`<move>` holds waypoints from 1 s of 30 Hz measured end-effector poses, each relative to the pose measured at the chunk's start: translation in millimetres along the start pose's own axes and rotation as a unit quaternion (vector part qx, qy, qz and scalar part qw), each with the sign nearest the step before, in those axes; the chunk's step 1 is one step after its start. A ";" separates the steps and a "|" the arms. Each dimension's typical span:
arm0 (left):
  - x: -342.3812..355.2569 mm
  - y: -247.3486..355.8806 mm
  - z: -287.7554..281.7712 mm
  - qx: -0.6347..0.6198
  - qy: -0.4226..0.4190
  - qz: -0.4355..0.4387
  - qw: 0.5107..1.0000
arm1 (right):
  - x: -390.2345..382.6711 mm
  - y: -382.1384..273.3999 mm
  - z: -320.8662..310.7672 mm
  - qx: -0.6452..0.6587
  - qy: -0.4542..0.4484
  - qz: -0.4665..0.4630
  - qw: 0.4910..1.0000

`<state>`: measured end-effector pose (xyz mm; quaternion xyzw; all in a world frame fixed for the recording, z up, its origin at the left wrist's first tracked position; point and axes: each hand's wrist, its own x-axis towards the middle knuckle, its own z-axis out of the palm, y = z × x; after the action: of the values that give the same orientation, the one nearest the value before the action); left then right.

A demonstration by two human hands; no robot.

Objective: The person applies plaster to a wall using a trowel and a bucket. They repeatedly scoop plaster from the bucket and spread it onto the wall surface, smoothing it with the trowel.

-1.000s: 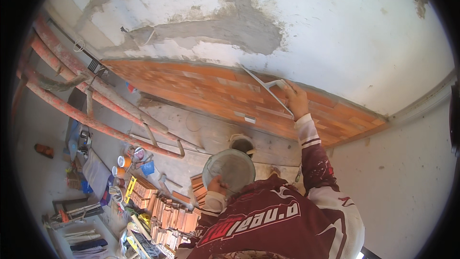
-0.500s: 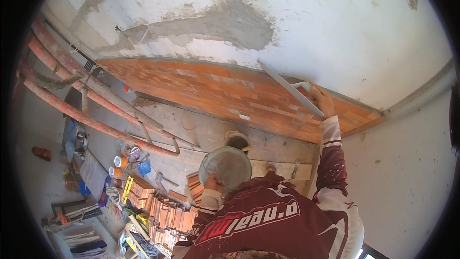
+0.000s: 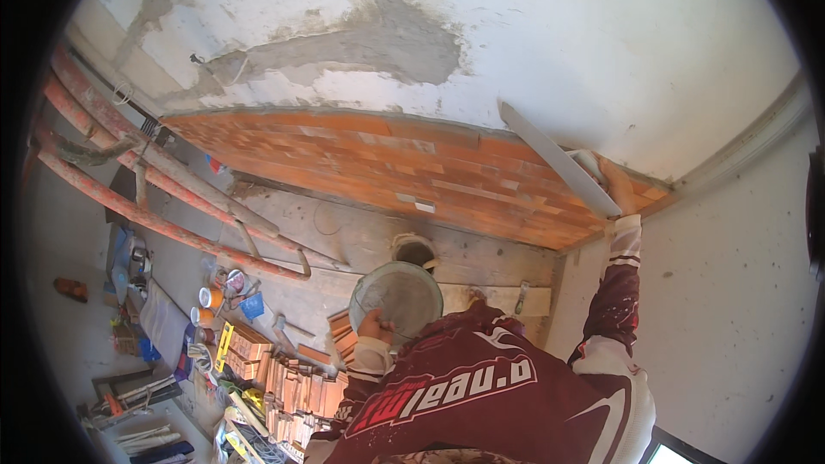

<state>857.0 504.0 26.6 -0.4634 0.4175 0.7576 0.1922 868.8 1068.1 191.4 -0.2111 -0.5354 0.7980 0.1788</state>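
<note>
My right hand [image 3: 615,186] is closed round the handle of a long flat plastering trowel [image 3: 557,157]. The trowel slants at the top of the orange brick facing [image 3: 344,150], near its right end, with its far tip over the white wall. Whether the blade touches the wall I cannot tell. Down by my chest, my left hand [image 3: 375,324] grips the near rim of a round grey bucket [image 3: 404,292], which has greyish stuff inside. Fingers of that hand bend over the edge.
A second, smaller bucket [image 3: 415,251] stands on the floor beyond. Red-painted scaffold tubes [image 3: 172,215] cross the left side. Stacked brick tiles [image 3: 292,395], a hammer [image 3: 288,331] and paint pots [image 3: 206,296] lie lower left. A side wall [image 3: 722,292] closes off the right.
My right hand and the trowel have moved right along the top of the brick facing. The view has shifted slightly. My left hand still holds the bucket.
</note>
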 end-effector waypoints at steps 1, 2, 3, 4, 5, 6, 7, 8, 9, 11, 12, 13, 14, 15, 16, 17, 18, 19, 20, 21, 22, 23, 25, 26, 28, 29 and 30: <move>-2.9 -1.0 3.7 0.006 0.017 -0.002 1.000 | -0.9 -0.4 -7.3 -0.034 0.002 0.006 0.999; -1.2 -2.5 2.3 0.006 0.007 0.001 1.000 | -8.6 -11.8 2.7 -0.067 0.003 0.013 0.998; 2.4 -3.1 -0.1 0.007 -0.004 0.005 1.000 | -13.3 -18.5 6.9 -0.099 0.004 0.020 0.995; 4.7 -4.6 -1.6 0.008 -0.014 0.008 1.000 | -12.2 -14.5 2.1 -0.089 0.002 0.021 0.996; -1.1 -4.6 4.0 0.016 -0.017 0.014 1.000 | -11.5 -9.2 -1.7 -0.079 0.003 0.020 0.997; -9.3 -4.9 9.8 0.024 -0.021 0.019 0.999 | -11.8 -6.5 -6.1 -0.068 0.005 0.019 0.998; -14.0 -5.3 14.4 0.031 -0.025 0.025 0.999 | -12.5 -5.6 -11.2 -0.075 0.007 0.007 0.997; -10.0 -6.8 9.1 0.032 -0.027 0.023 0.999 | -16.4 -5.3 -7.2 -0.080 0.008 0.000 0.997; -1.9 -7.7 5.0 0.029 -0.032 0.023 0.999 | -17.4 -7.2 -2.8 -0.087 0.007 -0.011 0.996; 4.8 -9.4 1.9 0.028 -0.042 0.019 0.999 | -20.5 -6.4 -1.3 -0.096 0.043 -0.009 0.994; 3.8 -9.5 3.2 0.029 -0.045 0.015 0.998 | -22.5 -5.5 -2.4 -0.101 0.061 -0.007 0.993; 3.2 -9.8 4.1 0.030 -0.049 0.011 0.998 | -24.5 -6.7 -4.6 -0.115 0.035 0.008 0.993; 3.6 -9.8 6.0 0.034 -0.044 0.009 0.998 | -26.7 -10.7 -7.5 -0.127 0.010 0.021 0.992; 4.3 -9.7 8.1 0.039 -0.039 0.007 0.998 | -28.4 -13.7 -9.5 -0.140 -0.015 0.035 0.989; 5.4 -9.6 10.3 0.044 -0.035 0.004 0.998 | -27.4 -11.3 -5.5 -0.164 -0.013 0.009 0.986; 9.0 -10.3 11.1 0.047 -0.037 0.000 0.998 | -26.8 -5.6 3.7 -0.188 -0.010 -0.016 0.982; 12.4 -11.2 9.2 0.046 -0.038 -0.004 0.998 | -26.5 -0.8 10.3 -0.212 -0.009 -0.039 0.976; 15.2 -12.3 6.7 0.046 -0.038 -0.008 0.998 | -27.6 2.1 10.8 -0.205 0.002 -0.035 0.978; 15.1 -11.5 5.5 0.043 -0.040 -0.007 0.998 | -27.3 4.9 12.4 -0.197 0.013 -0.032 0.980; 15.0 -10.7 4.2 0.040 -0.041 -0.007 0.998 | -27.2 6.4 13.6 -0.189 0.022 -0.028 0.981; 15.2 -9.8 3.6 0.036 -0.042 -0.006 0.998 | -32.2 4.0 11.4 -0.180 0.045 -0.035 0.982; 14.7 -9.4 2.1 0.067 -0.056 0.015 0.996 | -41.1 -1.6 10.3 -0.171 0.062 -0.041 0.982; 14.4 -14.0 -4.6 0.115 -0.077 0.056 0.989 | -53.3 -7.2 -0.8 -0.142 0.044 -0.019 0.989; 13.0 -16.1 -10.1 0.133 -0.086 0.077 0.984 | -57.5 -8.9 -13.1 -0.119 0.012 0.008 0.993; 12.9 -18.5 -8.4 0.134 -0.098 0.098 0.981 | -62.7 2.0 -15.7 -0.144 -0.013 0.019 0.989; 10.6 -19.8 -6.4 0.125 -0.094 0.099 0.983 | -62.7 13.4 -9.6 -0.191 -0.010 0.002 0.982; 2.9 -18.7 3.7 0.095 -0.071 0.080 0.990 | -60.8 24.5 -2.6 -0.237 -0.011 -0.018 0.971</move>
<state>866.3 517.5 16.4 -0.3530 0.5086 0.7586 0.2034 920.2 1030.1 176.5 -0.2286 -0.7152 0.6472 0.1320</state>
